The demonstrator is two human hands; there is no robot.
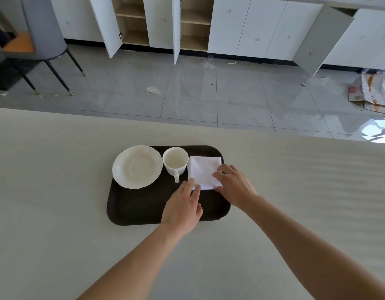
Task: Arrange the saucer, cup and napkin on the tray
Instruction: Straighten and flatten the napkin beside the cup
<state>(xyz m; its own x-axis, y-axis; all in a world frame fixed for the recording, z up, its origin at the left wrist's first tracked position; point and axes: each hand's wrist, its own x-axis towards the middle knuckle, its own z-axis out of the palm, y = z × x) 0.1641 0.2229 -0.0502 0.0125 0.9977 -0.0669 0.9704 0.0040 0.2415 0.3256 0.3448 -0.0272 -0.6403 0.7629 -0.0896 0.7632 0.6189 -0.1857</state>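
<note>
A dark brown tray [141, 206] lies on the pale table. On its far left sits a white saucer [137, 166], overhanging the tray's left rim. An empty white cup [175, 161] stands upright to the saucer's right, handle toward me. A folded white napkin [203, 169] lies flat at the tray's far right. My left hand [183, 205] rests palm down with fingertips on the napkin's near left corner. My right hand [233, 186] presses fingers on the napkin's near right edge. Both hands lie flat with fingers spread, gripping nothing.
The pale table [57, 191] extends widely on all sides of the tray. Beyond its far edge is a grey tiled floor with litter, white cabinets [241, 29] with some doors open, a grey chair [42, 33] at the far left, and flattened cardboard [369, 92] at the right.
</note>
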